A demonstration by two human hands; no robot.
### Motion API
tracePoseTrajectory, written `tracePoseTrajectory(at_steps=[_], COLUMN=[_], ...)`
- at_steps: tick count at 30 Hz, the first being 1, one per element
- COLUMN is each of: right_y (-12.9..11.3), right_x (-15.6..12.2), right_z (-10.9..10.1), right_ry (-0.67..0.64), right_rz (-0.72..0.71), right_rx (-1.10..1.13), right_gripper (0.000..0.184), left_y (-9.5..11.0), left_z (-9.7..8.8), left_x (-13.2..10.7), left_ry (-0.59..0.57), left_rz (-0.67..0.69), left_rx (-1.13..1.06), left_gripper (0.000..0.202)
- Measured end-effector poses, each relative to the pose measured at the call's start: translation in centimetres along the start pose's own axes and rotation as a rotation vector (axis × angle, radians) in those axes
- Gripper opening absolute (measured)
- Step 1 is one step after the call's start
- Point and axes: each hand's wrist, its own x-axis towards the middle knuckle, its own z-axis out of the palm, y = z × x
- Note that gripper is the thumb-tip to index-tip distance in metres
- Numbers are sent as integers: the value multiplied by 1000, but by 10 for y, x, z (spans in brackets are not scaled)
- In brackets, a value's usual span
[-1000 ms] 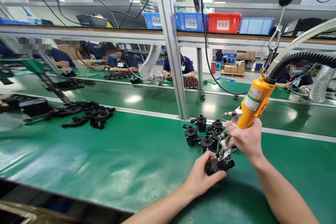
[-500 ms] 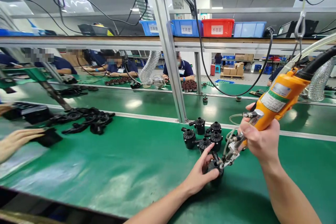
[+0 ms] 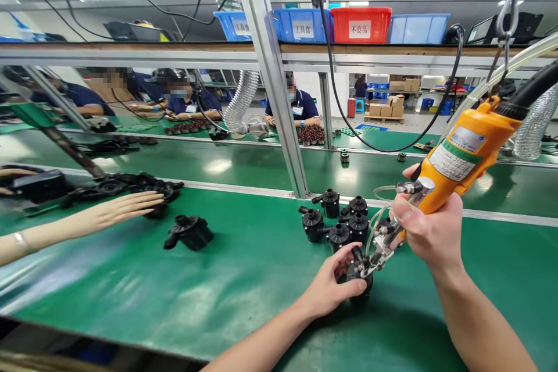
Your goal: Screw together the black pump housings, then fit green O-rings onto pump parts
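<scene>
Left hand (image 3: 329, 286) grips black housing (image 3: 368, 290) on green table (image 3: 244, 285); right hand (image 3: 436, 229) closed around orange power tool (image 3: 464, 148), tip at housing. Similar housings (image 3: 339, 236) clustered farther off.

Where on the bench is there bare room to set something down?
Between the lone black part and the left hand; right of the right hand, below the rail. Crowded: the black cluster beyond the left hand, and the dark pile beside a co-worker's hand.

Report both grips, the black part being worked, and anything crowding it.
Left grip on black part. Right grip around orange tool, tip at the part's upper end. Similar black parts clustered close, just beyond.
</scene>
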Motion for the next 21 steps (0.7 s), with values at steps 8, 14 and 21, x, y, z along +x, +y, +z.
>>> tracePoseTrajectory(at_steps=[8, 14, 21], right_y=[16, 20, 24], right_x=[-5, -10, -1], right_z=[22, 28, 15], right_ry=[-64, -63, 33], right_rz=[2, 20, 48], right_rx=[-79, -132, -62], right_gripper=[34, 33, 44], left_y=[10, 10, -1], left_z=[1, 1, 9], left_x=[-2, -1, -10], left_ry=[-2, 22, 254], left_rz=[14, -20, 60], left_rx=[32, 34, 104], left_gripper=[82, 74, 63])
